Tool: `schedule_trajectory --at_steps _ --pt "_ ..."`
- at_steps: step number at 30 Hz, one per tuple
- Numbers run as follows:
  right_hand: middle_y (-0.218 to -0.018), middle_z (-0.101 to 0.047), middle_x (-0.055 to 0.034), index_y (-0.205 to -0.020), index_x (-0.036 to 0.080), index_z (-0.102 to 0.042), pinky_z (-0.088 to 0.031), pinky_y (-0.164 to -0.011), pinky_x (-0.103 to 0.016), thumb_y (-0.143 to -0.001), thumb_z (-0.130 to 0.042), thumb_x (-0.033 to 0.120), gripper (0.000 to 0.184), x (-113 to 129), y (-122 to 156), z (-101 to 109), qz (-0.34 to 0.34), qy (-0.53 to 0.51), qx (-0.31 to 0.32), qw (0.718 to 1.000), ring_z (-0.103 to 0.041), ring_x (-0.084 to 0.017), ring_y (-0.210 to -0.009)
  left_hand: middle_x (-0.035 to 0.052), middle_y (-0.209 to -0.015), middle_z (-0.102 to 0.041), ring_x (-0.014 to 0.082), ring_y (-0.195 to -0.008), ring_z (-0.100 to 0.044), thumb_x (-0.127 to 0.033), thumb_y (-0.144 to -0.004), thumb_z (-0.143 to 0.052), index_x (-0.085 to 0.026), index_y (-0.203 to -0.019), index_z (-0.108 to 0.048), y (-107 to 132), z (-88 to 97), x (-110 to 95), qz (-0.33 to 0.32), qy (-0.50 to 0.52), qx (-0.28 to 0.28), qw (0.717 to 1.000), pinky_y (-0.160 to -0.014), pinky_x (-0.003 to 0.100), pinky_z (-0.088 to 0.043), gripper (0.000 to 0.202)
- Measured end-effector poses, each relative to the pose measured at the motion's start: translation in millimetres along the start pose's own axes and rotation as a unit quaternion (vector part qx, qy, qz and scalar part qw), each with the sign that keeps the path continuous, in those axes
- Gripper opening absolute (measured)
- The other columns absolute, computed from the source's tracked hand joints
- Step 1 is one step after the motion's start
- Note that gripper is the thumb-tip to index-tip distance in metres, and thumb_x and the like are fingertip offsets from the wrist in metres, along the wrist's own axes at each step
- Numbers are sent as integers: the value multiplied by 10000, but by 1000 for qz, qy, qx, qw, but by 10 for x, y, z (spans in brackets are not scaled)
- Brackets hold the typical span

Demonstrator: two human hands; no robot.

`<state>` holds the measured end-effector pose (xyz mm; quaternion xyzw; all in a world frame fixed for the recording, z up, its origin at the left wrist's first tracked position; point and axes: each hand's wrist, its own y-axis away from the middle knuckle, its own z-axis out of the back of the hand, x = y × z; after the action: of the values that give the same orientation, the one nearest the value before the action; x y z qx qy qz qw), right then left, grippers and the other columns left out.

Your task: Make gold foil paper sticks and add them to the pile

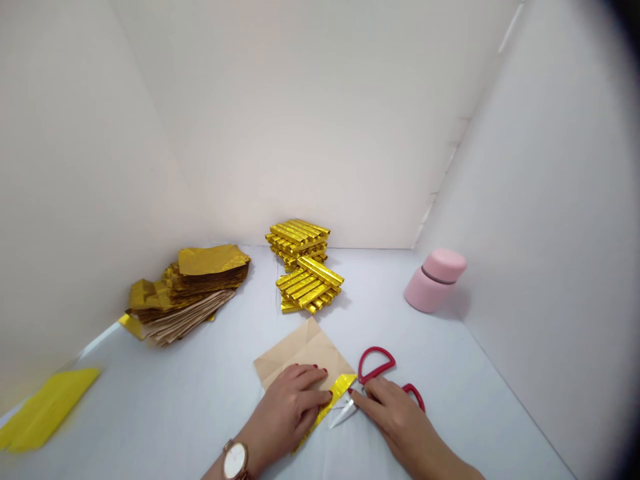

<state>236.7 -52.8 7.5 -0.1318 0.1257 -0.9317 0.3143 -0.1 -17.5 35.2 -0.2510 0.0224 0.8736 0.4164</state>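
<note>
Left hand (295,400) lay on the gold-edged paper (310,343), front and centre, fingers slightly apart. Red scissors (383,368) crowded its right side, under the right hand (394,415), fingers curled, couldn't tell if gripping. Gold bars (310,287) sat behind, pink jar (430,291) off right.

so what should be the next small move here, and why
Probably slide the left hand along the folded gold strip to press its crease flatter: that hand already touches it, while the rest of the paper lies tan side up, unfolded.
</note>
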Motion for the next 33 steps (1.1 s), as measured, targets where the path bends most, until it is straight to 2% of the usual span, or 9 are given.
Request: schedule_trajectory --at_steps 6,13,23,30,33 --pt "-798 -616 -94 -1075 177 -605 -471 -603 -310 -956 -212 154 411 4 32 -7 3 10 -26 1000 -566 -200 -700 33 -1222 -584 224 -1126 -489 -121 -877 -461 -273 -1091 -628 2 -6 16 0 0 -3 1000 -947 389 -402 311" --pt "-762 -611 -77 -1055 177 -619 -465 -588 -282 -963 -241 169 389 -22 73 -7 17 22 -44 999 -558 -179 -662 27 -1225 -583 220 -1114 -494 -122 -876 -467 -272 -1081 -631 16 -34 25 2 -5 -7 1000 -941 380 -406 302" --pt "-761 -605 -83 -1025 175 -632 -488 -602 -292 -966 -233 189 403 30 44 60 -25 -3 -16 1000 -573 -182 -680 38 -1249 -566 241 -1154 -475 -140 -892 -459 -277 -1116 -604 -35 -63 6 29 -20 3 999 -970 441 -382 300" --pt "-798 -629 -87 -1046 178 -626 -499 -620 -292 -966 -238 180 396 -2 60 21 -15 12 -13 1000 -583 -175 -701 19 -1282 -547 239 -1212 -434 -116 -882 -471 -296 -1143 -577 29 -23 21 29 -17 29 999 -988 446 -363 335" --pt "-802 -630 -92 -1048 171 -623 -501 -616 -299 -960 -250 167 383 -3 65 18 -14 10 -9 1000 -587 -181 -705 20 -1304 -528 244 -1235 -417 -81 -861 -462 -310 -1160 -558 67 32 6 31 -22 42 998 -995 485 -342 388"
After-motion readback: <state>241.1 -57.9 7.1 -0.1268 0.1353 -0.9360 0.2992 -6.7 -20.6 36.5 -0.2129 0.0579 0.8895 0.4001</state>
